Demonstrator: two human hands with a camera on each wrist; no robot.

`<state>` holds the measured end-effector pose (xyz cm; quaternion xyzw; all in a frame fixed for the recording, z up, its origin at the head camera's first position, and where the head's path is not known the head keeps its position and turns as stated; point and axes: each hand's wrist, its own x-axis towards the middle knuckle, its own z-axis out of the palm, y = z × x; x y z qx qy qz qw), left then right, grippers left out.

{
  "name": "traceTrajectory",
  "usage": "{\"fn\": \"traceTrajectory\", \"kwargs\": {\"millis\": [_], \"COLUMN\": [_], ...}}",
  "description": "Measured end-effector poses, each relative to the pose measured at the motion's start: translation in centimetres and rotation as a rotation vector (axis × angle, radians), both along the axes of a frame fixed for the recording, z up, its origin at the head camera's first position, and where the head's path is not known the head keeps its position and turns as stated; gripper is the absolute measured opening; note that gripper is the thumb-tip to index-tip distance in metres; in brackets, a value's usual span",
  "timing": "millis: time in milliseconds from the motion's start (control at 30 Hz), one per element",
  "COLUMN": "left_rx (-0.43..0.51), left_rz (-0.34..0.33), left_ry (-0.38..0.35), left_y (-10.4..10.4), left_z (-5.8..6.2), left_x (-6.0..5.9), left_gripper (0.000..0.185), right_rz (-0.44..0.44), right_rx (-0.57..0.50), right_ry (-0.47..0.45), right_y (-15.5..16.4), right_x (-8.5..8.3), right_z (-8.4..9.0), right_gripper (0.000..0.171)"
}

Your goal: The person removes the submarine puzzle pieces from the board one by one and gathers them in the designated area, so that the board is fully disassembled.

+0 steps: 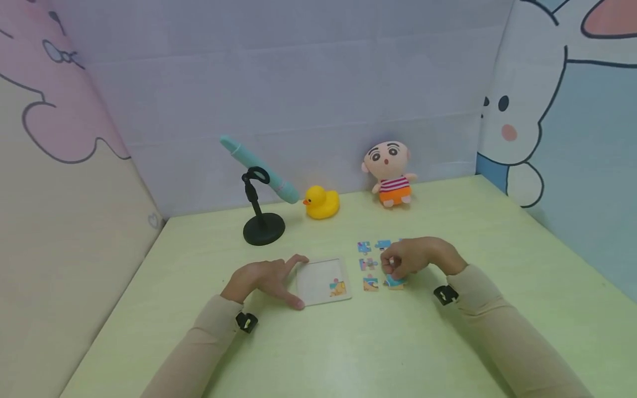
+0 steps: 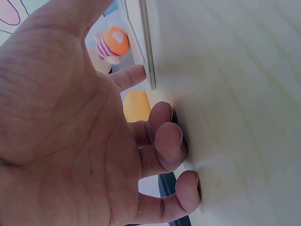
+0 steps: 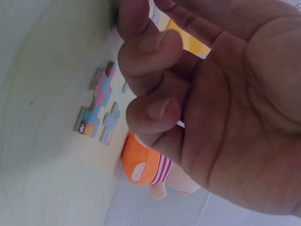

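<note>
A white puzzle tray (image 1: 318,279) lies flat on the green table (image 1: 348,342), with one picture piece (image 1: 337,287) set in its near right corner. My left hand (image 1: 271,279) rests at the tray's left edge, index finger and thumb spread against it; the left wrist view shows the index tip touching the tray (image 2: 146,47) while the other fingers rest on the table. Several loose puzzle pieces (image 1: 368,263) lie right of the tray. My right hand (image 1: 393,270) hovers over them, fingers curled, the tips pinching a blue piece (image 1: 396,283) on the table. Pieces (image 3: 96,108) show beyond my right hand (image 3: 157,44).
At the back stand a teal pen on a black stand (image 1: 262,226), a yellow rubber duck (image 1: 321,202) and a small doll (image 1: 390,174) in orange shorts. Cartoon-printed panels wall in the table on three sides. The doll (image 3: 146,165) also shows behind the loose pieces.
</note>
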<state>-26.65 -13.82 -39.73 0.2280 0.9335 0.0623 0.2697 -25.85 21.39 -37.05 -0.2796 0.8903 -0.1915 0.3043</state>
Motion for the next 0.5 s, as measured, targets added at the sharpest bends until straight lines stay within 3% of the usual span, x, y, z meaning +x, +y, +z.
{"fn": "traceTrajectory", "kwargs": {"millis": [267,500], "left_rx": [-0.006,0.003], "left_rz": [0.001,0.015], "left_ry": [-0.009,-0.014], "left_y": [-0.17,0.04], "left_z": [0.00,0.29], "left_x": [0.04,0.16], "left_gripper": [0.101,0.100], "right_rz": [0.001,0.029], "right_rx": [0.049,0.028], "right_ry": [0.052,0.097], "right_y": [-0.51,-0.46], "right_x": [0.12,0.19], "right_z": [-0.06,0.06], "right_gripper": [0.015,0.015]}}
